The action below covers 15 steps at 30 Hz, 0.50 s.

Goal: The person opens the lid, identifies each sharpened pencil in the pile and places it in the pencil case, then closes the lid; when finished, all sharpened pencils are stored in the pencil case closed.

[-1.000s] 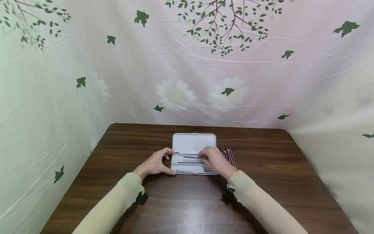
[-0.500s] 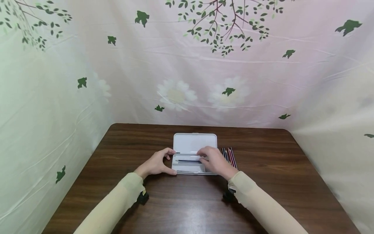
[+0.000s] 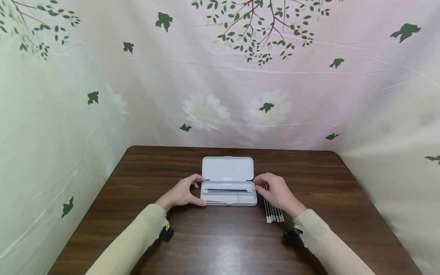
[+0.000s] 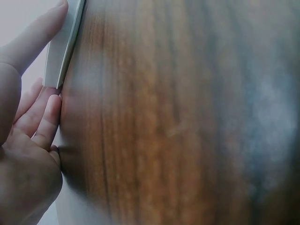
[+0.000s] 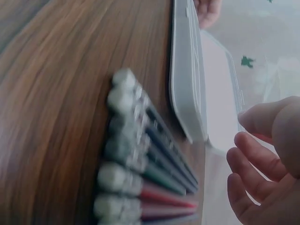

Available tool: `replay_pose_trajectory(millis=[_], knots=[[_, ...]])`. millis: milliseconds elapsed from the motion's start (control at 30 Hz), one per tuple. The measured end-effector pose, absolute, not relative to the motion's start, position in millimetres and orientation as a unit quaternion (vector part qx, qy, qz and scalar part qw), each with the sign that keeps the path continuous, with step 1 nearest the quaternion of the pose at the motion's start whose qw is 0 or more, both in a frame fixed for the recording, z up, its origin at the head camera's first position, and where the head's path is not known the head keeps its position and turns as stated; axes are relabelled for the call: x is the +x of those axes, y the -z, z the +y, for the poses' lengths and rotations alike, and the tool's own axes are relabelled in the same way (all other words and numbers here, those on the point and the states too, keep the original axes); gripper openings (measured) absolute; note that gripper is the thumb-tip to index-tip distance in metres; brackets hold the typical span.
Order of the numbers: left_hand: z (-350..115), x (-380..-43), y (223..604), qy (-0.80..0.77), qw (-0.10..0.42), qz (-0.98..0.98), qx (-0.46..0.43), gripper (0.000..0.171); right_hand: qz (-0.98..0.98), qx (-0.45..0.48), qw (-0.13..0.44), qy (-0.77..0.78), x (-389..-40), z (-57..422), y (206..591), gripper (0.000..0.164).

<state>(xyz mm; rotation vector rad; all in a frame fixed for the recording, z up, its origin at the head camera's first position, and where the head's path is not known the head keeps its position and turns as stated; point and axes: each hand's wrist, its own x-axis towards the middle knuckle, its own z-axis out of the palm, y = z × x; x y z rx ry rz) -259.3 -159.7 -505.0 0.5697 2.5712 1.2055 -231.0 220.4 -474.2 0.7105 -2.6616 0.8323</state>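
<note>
A white pencil case (image 3: 227, 169) lies open on the table, its lid tipped back away from me. Dark pencils (image 3: 228, 190) lie lengthwise in its long rear compartment. My left hand (image 3: 180, 194) holds the case's left end, thumb at the front corner and fingers at the rear. Just past the right end is my right hand (image 3: 277, 193), over a row of pencils (image 3: 274, 214) with white erasers. In the right wrist view its loosely bent fingers (image 5: 253, 161) hold nothing and are apart from the pencils. The hand partly hides that row in the head view.
The brown wooden table (image 3: 220, 240) reaches back to a pale cloth (image 3: 223, 84) printed with leaves, birds and flowers, which also hangs on both sides. Within the case, a divider (image 3: 238, 197) splits the front part into a long and a short compartment.
My right hand has let go of a dark pencil, now lying in the rear compartment, and has moved right, out of the case to the pencil row. The left hand stays at the case.
</note>
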Motion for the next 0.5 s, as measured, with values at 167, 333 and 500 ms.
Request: replay_pose_trajectory(millis=[167,333,500], knots=[[-161,-260,505,-0.413,0.121,0.881,0.197,0.083,-0.922,0.220,0.132,-0.292,-228,239,477,0.016],[-161,-260,507,-0.412,0.122,0.881,0.200,0.083,-0.933,0.195,0.113,-0.282,-224,253,483,0.016],[-161,-260,507,-0.415,0.121,0.879,0.203,0.082,-0.935,0.187,0.107,-0.282,-220,262,487,0.018]])
